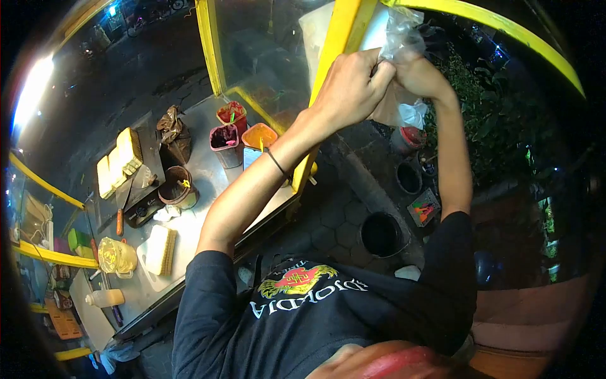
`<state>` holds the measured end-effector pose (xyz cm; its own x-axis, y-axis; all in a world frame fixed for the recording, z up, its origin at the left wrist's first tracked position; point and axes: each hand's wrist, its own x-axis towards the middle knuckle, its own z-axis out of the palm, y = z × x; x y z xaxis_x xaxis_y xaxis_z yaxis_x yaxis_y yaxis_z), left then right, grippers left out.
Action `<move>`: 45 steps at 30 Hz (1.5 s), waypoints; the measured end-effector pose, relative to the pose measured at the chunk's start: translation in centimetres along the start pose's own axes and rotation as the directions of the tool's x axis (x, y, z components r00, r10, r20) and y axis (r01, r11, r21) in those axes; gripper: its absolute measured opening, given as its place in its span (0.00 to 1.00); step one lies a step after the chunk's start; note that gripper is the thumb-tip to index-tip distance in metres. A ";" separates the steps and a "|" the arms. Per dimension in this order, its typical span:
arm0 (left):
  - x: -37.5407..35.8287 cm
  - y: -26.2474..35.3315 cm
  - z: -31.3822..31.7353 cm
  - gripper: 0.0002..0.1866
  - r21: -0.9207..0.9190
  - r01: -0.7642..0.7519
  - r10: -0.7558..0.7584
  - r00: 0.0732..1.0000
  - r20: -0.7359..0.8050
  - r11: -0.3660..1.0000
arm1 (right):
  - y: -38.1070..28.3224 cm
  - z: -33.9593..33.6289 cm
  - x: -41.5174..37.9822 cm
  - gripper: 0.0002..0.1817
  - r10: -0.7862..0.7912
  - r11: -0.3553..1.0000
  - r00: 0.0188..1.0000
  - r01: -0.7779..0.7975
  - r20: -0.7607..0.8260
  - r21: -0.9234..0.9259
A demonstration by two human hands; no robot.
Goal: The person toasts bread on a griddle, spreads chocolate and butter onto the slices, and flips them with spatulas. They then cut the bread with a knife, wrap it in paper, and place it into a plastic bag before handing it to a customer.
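High at the upper right, beside a yellow post, my two hands meet at a clear plastic bag [404, 36]. My left hand [355, 83] is closed, thumb against curled fingers, on the bag's lower edge. Close by on the right, my right hand [421, 74] bends at the wrist and grips the same bag; its fingertips are partly hidden by the crumpled plastic. Below the hands hangs more thin plastic, with a whitish crumpled piece [413, 115] at its end.
Yellow framing [344, 47] surrounds a metal counter [205, 189]. On it stand sliced bread [120, 161], a bread block [161, 249], tubs of red, purple and orange spread [259, 136], a brown tub [178, 187], a yellow jar [117, 257] and an orange-handled knife [120, 221]. A dark bucket [380, 234] stands on the ground.
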<state>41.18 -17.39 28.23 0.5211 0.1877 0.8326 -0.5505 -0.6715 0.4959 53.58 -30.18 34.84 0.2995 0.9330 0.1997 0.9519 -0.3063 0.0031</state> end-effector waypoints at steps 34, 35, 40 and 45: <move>0.3 2.4 6.4 0.16 -0.560 0.011 -0.145 0.970 -0.195 0.829 | 13.2 5.2 2.5 0.13 0.229 0.490 0.962 0.018 -0.149 0.871; 0.1 2.3 6.1 0.16 -0.533 0.026 -0.143 0.973 -0.180 0.846 | 11.3 3.0 2.7 0.14 0.149 0.451 0.985 0.012 -0.088 0.892; 0.0 2.4 5.8 0.16 -0.571 0.031 -0.150 0.975 -0.163 0.820 | 3.1 -1.4 -0.5 0.21 -0.099 0.779 0.942 0.274 -0.321 0.564; 0.3 2.5 5.8 0.16 -0.610 0.007 -0.152 0.971 -0.187 0.792 | 0.8 -0.8 -1.0 0.24 -0.171 0.622 0.894 0.425 -0.415 0.658</move>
<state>43.70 -23.19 28.30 0.4676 0.4181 0.7788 -0.8306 -0.0937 0.5490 53.99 -31.52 35.43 0.0780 0.8076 0.5846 0.7616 0.3301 -0.5577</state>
